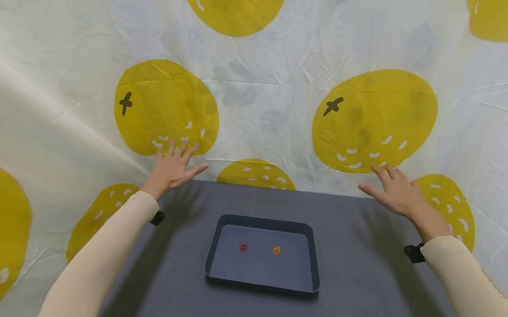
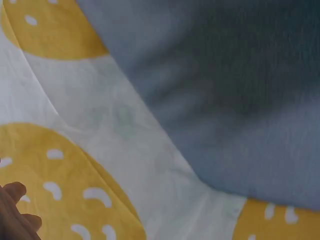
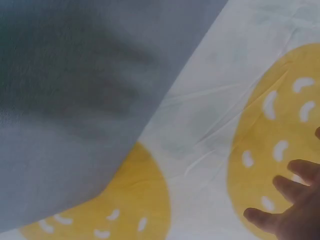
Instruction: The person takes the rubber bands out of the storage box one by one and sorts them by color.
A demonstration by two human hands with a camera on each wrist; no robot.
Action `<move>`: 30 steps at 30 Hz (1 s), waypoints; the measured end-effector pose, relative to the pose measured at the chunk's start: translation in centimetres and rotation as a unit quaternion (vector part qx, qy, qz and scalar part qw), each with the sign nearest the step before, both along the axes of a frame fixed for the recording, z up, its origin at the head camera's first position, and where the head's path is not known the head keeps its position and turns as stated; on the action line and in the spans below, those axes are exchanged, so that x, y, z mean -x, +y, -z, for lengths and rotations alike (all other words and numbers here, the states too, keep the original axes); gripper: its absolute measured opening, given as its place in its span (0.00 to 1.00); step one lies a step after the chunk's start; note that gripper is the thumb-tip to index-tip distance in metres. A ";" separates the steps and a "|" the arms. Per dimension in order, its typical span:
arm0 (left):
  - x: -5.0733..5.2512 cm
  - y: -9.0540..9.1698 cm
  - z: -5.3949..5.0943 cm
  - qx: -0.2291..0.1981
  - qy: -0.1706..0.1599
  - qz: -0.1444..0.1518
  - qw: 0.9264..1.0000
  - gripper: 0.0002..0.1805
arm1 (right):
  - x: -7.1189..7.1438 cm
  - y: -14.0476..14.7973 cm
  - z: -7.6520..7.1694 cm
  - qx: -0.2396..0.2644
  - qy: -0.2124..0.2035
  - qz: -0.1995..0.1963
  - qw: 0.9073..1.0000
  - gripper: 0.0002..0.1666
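Left grip (image 1: 171,171), right grip (image 1: 398,192) outspread, tray (image 1: 263,271) between, yellow-printed cloth (image 1: 265,129) behind

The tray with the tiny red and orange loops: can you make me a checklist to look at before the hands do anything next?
1. Tray sitting flat on the table: ok, it looks level.
2. Red loops inside the tray: ok, left of the middle.
3. Orange loops inside the tray and apart from the red ones: ok, there is a gap between them.
4. Left hand and right hand both free: ok, neither holds anything.
5. Hands over the tray: not ok, one is off to each side.
6. How many loops of each colour: cannot tell, they are too small to count.
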State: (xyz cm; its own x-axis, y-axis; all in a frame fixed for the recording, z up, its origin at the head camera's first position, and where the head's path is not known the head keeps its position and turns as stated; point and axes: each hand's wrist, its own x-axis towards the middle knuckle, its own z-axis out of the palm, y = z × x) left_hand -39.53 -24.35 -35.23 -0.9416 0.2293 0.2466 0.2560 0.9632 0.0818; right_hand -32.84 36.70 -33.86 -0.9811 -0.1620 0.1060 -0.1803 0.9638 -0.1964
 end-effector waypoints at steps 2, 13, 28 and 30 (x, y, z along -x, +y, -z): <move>-0.4 0.3 0.4 -0.015 -0.004 0.005 1.000 0.53 | -0.4 -0.5 0.1 0.003 -0.001 -0.011 1.000 0.56; -3.1 2.7 4.2 -0.165 -0.016 0.064 0.984 0.44 | -2.9 -5.1 0.6 0.045 0.046 -0.114 0.991 0.43; -6.4 5.6 8.3 -0.378 -0.135 0.091 0.911 0.38 | -5.4 -9.5 2.4 0.126 0.019 -0.165 0.978 0.33; -6.6 5.9 8.8 -0.403 -0.158 0.086 0.897 0.37 | -5.6 -9.9 2.6 0.148 0.011 -0.167 0.975 0.33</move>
